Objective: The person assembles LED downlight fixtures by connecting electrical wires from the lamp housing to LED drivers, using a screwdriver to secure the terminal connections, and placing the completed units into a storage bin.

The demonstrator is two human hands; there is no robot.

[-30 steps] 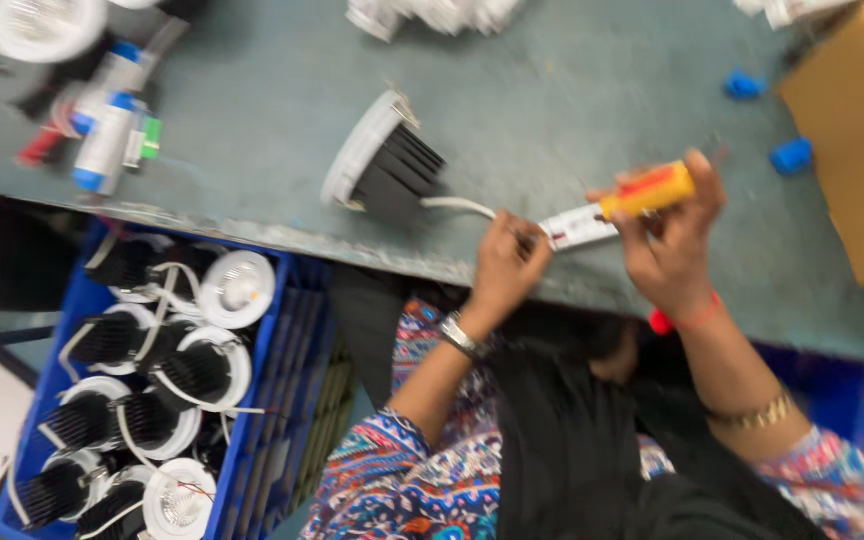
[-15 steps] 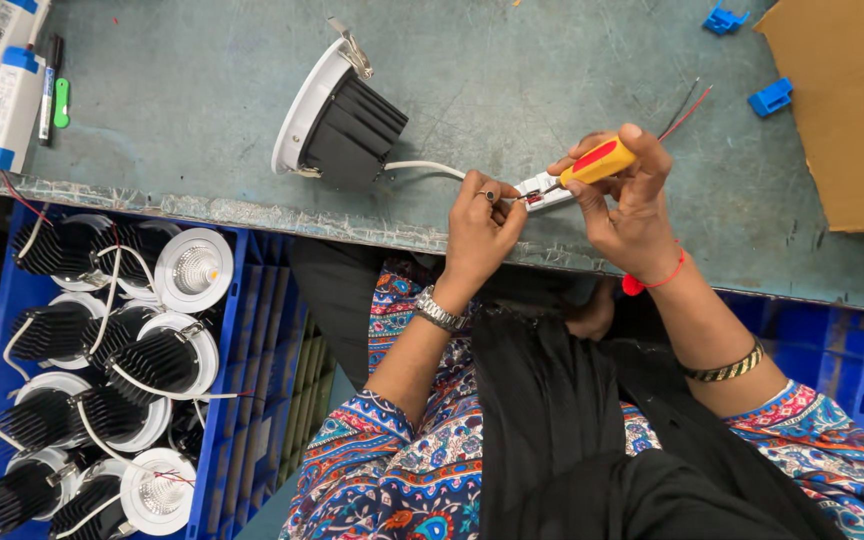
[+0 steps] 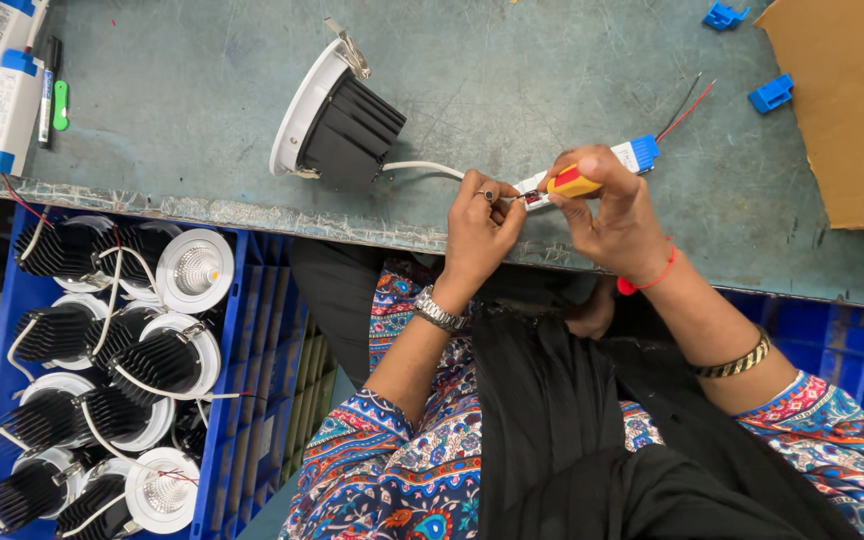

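- Blue plastic crate (image 3: 252, 400) sits far to the left of my hands, below the bench edge, packed with black-finned downlights (image 3: 112, 370) and their white wires.
- White and blue driver boxes (image 3: 7, 90) and a green marker (image 3: 59, 103) lie at the far upper left of the grey-green bench (image 3: 512, 70).
- One downlight (image 3: 337, 120) rests tilted on the bench just left of my left hand, its white cable (image 3: 422, 167) running to my fingers.
- My left hand (image 3: 477, 225) pinches narrowly on the cable end at the small white driver (image 3: 612, 165).
- My right hand (image 3: 617, 215) is closed on a yellow and red screwdriver (image 3: 572, 183), its tip at the driver's terminal between my two hands.
- Red and black wires (image 3: 687, 105) leave the driver's far end, up and right of my right hand.
- Blue clips (image 3: 772, 93) and a cardboard box (image 3: 842, 100) lie further right.
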